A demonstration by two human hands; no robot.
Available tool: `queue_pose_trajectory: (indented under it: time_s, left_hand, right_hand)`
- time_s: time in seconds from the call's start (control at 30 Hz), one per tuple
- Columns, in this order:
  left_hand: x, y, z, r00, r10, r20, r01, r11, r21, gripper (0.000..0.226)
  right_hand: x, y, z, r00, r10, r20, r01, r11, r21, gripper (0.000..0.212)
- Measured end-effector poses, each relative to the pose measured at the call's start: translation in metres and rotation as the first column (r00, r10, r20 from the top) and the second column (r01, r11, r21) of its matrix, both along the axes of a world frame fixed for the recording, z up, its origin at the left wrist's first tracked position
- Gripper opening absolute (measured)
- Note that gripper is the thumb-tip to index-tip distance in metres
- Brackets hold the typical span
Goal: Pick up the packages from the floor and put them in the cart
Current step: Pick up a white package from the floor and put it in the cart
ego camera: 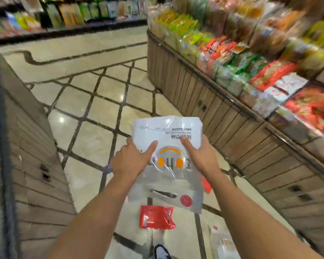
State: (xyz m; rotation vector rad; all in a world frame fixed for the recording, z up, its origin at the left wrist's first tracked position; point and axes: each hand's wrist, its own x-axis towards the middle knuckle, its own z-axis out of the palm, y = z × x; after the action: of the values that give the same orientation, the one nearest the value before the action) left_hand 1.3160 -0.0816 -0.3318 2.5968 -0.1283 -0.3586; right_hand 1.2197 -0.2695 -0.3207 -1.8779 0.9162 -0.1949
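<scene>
I hold a white plastic package point(166, 131) with an orange headphone logo and a cut-out handle in front of me, above the floor. My left hand point(129, 159) grips its left edge and my right hand point(200, 154) grips its right side, thumbs on top. Below it a red package point(155, 217) lies flat on the tiled floor. Another pale, clear package point(223, 243) lies on the floor at the lower right. A bit of orange-red package point(207, 186) shows behind the held one. No cart is in view.
A wooden display stand point(232, 128) loaded with colourful snack bags runs along the right. Another wooden stand point(32, 156) borders the left. Shelves of goods point(73, 14) line the far wall. My shoe point(161, 252) shows at the bottom, on the tiled aisle point(94, 101).
</scene>
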Motion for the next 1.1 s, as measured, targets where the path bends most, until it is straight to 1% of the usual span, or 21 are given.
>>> queue_pose_trajectory:
  time_s: [0.07, 0.13, 0.23, 0.33, 0.37, 0.43, 0.47, 0.53, 0.6, 0.63, 0.67, 0.8, 0.83, 0.9, 0.97, 1.0, 1.03, 1.1]
  left_hand:
    - [-0.014, -0.036, 0.057, 0.99, -0.132, 0.046, 0.133, 0.99, -0.038, 0.094]
    - [-0.034, -0.073, 0.11, 0.963, -0.251, 0.101, 0.257, 0.965, -0.05, 0.093]
    - [-0.082, -0.131, 0.174, 0.879, -0.446, 0.167, 0.456, 0.889, -0.025, 0.092]
    - [-0.147, -0.187, 0.217, 0.76, -0.614, 0.215, 0.628, 0.778, 0.0, 0.097]
    - [-0.173, -0.204, 0.228, 0.711, -0.664, 0.231, 0.682, 0.731, 0.003, 0.098]
    - [-0.231, -0.235, 0.245, 0.612, -0.743, 0.271, 0.771, 0.636, 0.004, 0.099]
    - [-0.263, -0.249, 0.251, 0.557, -0.778, 0.291, 0.812, 0.584, 0.007, 0.101]
    - [-0.329, -0.272, 0.265, 0.447, -0.833, 0.326, 0.883, 0.469, -0.011, 0.102]
    - [-0.398, -0.293, 0.275, 0.355, -0.865, 0.353, 0.93, 0.365, -0.042, 0.105]
    - [-0.435, -0.303, 0.28, 0.308, -0.881, 0.358, 0.949, 0.314, -0.044, 0.111]
    - [-0.473, -0.312, 0.283, 0.258, -0.897, 0.359, 0.965, 0.259, -0.045, 0.115]
    - [-0.627, -0.334, 0.29, 0.107, -0.934, 0.34, 0.993, 0.087, -0.074, 0.111]
    - [-0.665, -0.338, 0.288, 0.072, -0.94, 0.335, 0.995, 0.046, -0.084, 0.11]
    - [-0.739, -0.343, 0.284, 0.006, -0.937, 0.35, 0.995, -0.03, -0.095, 0.098]
    - [-0.81, -0.343, 0.281, -0.058, -0.928, 0.368, 0.989, -0.105, -0.108, 0.088]
    - [-0.844, -0.342, 0.28, -0.093, -0.924, 0.371, 0.983, -0.144, -0.112, 0.089]
    - [-0.877, -0.341, 0.28, -0.12, -0.924, 0.363, 0.98, -0.169, -0.107, 0.094]
    - [-0.943, -0.344, 0.279, -0.168, -0.923, 0.345, 0.972, -0.214, -0.099, 0.108]
  right_hand:
    - [-0.033, -0.026, 0.055, 0.993, -0.11, 0.039, 0.111, 0.993, -0.031, 0.072]
    - [-0.075, -0.051, 0.097, 0.97, -0.229, 0.08, 0.233, 0.971, -0.044, 0.079]
    - [-0.152, -0.079, 0.15, 0.906, -0.395, 0.15, 0.406, 0.913, -0.05, 0.095]
    - [-0.241, -0.105, 0.184, 0.822, -0.535, 0.193, 0.557, 0.826, -0.083, 0.106]
    - [-0.274, -0.109, 0.195, 0.789, -0.58, 0.206, 0.604, 0.793, -0.081, 0.105]
    - [-0.343, -0.116, 0.212, 0.709, -0.663, 0.239, 0.694, 0.717, -0.069, 0.094]
    - [-0.379, -0.119, 0.219, 0.67, -0.701, 0.244, 0.734, 0.675, -0.076, 0.094]
    - [-0.451, -0.123, 0.23, 0.606, -0.764, 0.222, 0.793, 0.601, -0.096, 0.109]
    - [-0.525, -0.124, 0.238, 0.543, -0.811, 0.219, 0.84, 0.521, -0.152, 0.123]
    - [-0.565, -0.125, 0.239, 0.51, -0.833, 0.217, 0.859, 0.482, -0.172, 0.126]
    - [-0.603, -0.122, 0.243, 0.482, -0.846, 0.228, 0.875, 0.448, -0.185, 0.124]
    - [-0.751, -0.099, 0.261, 0.343, -0.904, 0.256, 0.934, 0.298, -0.197, 0.11]
    - [-0.787, -0.094, 0.264, 0.297, -0.921, 0.251, 0.947, 0.25, -0.202, 0.112]
    - [-0.859, -0.085, 0.261, 0.198, -0.949, 0.246, 0.971, 0.155, -0.184, 0.114]
    - [-0.926, -0.074, 0.255, 0.111, -0.964, 0.243, 0.985, 0.074, -0.159, 0.11]
    - [-0.958, -0.068, 0.253, 0.072, -0.967, 0.245, 0.987, 0.033, -0.159, 0.108]
    - [-0.985, -0.059, 0.253, 0.049, -0.966, 0.254, 0.988, 0.01, -0.154, 0.101]
    - [-1.041, -0.044, 0.25, 0.001, -0.961, 0.277, 0.99, -0.038, -0.136, 0.08]
